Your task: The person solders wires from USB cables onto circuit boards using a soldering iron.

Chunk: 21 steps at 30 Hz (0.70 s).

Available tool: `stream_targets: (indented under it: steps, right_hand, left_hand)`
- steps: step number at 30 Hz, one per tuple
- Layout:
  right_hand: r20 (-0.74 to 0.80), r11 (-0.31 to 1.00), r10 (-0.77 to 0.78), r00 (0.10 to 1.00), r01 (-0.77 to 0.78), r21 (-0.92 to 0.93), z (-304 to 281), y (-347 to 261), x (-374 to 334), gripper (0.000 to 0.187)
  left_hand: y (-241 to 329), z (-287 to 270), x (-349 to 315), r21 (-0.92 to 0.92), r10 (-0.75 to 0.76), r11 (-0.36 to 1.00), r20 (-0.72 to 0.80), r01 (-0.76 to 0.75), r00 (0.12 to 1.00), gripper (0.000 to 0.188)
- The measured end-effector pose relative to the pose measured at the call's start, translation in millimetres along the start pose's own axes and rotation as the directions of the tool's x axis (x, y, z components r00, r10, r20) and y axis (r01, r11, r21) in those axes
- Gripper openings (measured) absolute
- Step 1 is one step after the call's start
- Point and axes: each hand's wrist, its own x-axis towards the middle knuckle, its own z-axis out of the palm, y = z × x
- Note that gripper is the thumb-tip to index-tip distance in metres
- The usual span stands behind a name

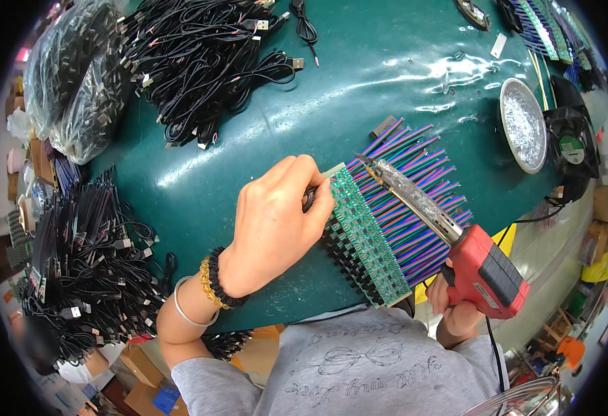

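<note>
My left hand (273,220) is closed in a pinch on a thin black cable (309,200), right at the top left edge of a green circuit board panel (368,236). Most of that cable is hidden by the fingers. My right hand (456,313) grips the handle of a red soldering gun (492,276). Its long metal barrel (418,201) crosses above the board, with the dark tip near the panel's upper end. Rows of multicoloured wires (422,229) fan out from the panel's right side, and black connectors (351,260) line its left side.
Black USB cables lie in a heap (193,62) at the back and a pile (85,263) at left. A clear plastic bag (75,83) of cables stands back left. At right are a round bowl (524,125) of silvery bits and a black fan (573,142). More wired boards (543,28) lie far right.
</note>
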Motion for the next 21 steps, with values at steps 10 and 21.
stream_targets:
  steps: [10, 21]
  right_hand:
    - [0.040, 0.961, -0.118, 0.992, 0.124, -0.246, -8.8, 7.2, 1.0, 0.090]
    - [0.162, 0.924, -0.248, 0.955, 0.283, -0.256, -41.1, 22.2, -11.1, 0.092]
  left_hand:
    - [6.8, -4.3, 2.0, 0.070, 0.015, 0.997, 0.004, -0.015, 1.000, 0.015]
    - [16.0, -3.6, 4.2, 0.068, -0.103, 0.993, 0.055, 0.099, 0.993, 0.013]
